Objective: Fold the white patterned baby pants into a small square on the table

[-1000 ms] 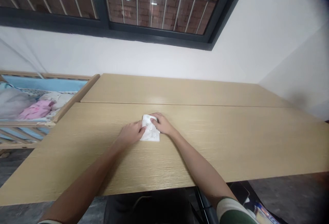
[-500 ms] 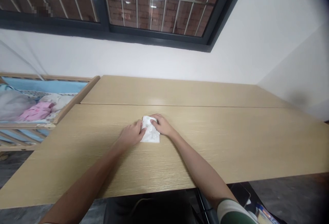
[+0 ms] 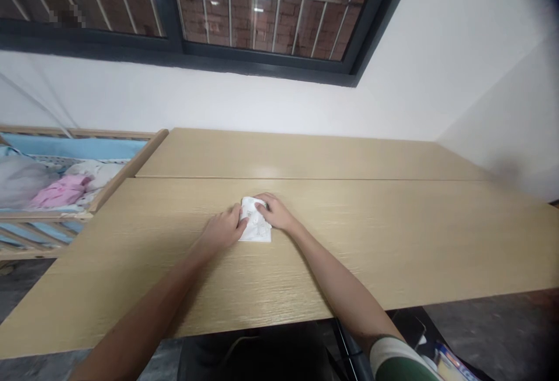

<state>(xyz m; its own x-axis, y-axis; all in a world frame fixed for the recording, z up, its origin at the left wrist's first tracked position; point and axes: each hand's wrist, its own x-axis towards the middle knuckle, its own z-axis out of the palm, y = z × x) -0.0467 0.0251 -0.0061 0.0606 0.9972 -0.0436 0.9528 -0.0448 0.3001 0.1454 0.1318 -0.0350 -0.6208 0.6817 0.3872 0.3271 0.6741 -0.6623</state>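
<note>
A small white tissue (image 3: 257, 231), creased and with faint grey marks, lies on the pale wood-look table (image 3: 371, 235). Its left edge is in the grip of my left hand (image 3: 223, 226), thumb across the front and fingers curled behind. My right hand (image 3: 276, 213) holds the upper right side, with the thumb on top and the fingers bent round the far edge. Both hands are closed and rest at the table surface. Part of the tissue is hidden under the fingers.
A wooden cot (image 3: 144, 157) with blue lining, a pink cloth (image 3: 63, 190) and white bedding stands at the left. Behind the table is a white wall with a dark-framed barred window (image 3: 262, 57). A black chair and a colourful box (image 3: 454, 363) are below the front edge.
The view has shifted very slightly. Both hands and the tissue stay in practically the same place, with no visible change of grip.
</note>
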